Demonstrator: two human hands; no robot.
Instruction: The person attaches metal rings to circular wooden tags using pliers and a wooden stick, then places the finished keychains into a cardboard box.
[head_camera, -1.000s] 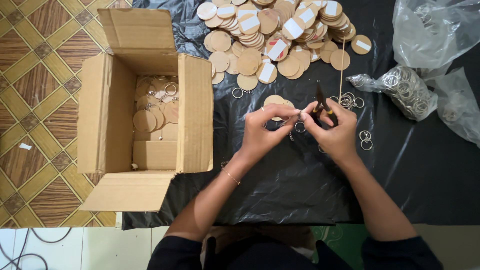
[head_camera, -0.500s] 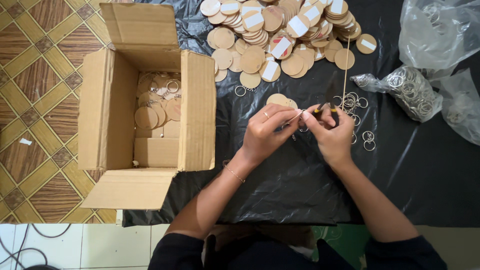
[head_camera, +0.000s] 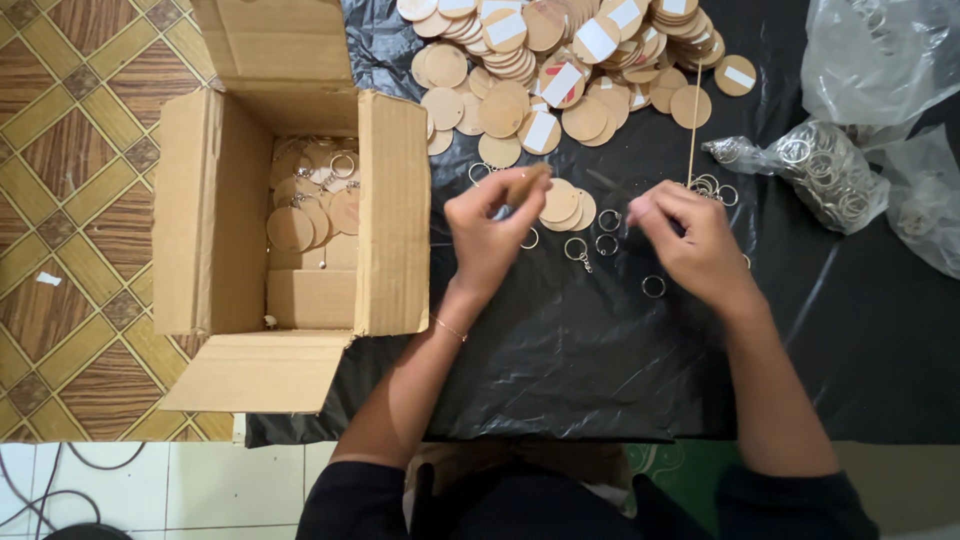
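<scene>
A person's left hand (head_camera: 495, 235) pinches a wooden disc (head_camera: 528, 183) in its fingers above black plastic sheeting (head_camera: 560, 360); the right hand (head_camera: 690, 240), fingers pressed together, hovers over loose metal rings (head_camera: 604, 232), right of a cardboard box (head_camera: 390, 210).

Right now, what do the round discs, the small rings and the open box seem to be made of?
The round discs look like thin wood or fibreboard: flat, matte, pale brown; some bear white stickers. The small rings seem metal: thin, silvery and shiny against the black plastic sheet. The open box is plainly corrugated cardboard: dull brown with folded flaps. The left hand holds one disc.
</scene>
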